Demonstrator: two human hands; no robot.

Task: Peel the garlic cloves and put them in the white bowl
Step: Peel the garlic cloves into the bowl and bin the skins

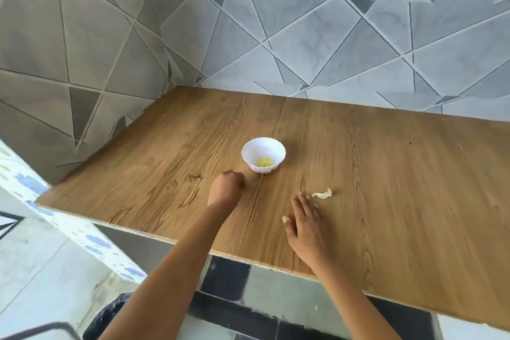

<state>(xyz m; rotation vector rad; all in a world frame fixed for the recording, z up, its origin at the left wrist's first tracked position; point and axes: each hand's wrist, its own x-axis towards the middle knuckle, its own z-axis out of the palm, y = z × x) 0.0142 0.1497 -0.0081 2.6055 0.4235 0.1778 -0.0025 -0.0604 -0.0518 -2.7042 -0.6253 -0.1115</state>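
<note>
Small round white bowl [278,149] sits mid-worktop, with pale yellow peeled garlic cloves [264,162] in its bottom. Left hand [226,188] curled in a fist just beside the bowl; contents, if any, hidden. Right hand [303,221] flat, fingers straight, tips near a papery off-white skin scrap [321,194]. No unpeeled clove visible. Judged: late stage; next is a drop-in or clearing skin. Brown wood-grain worktop [386,174] has room rightward; front edge under both forearms
</note>
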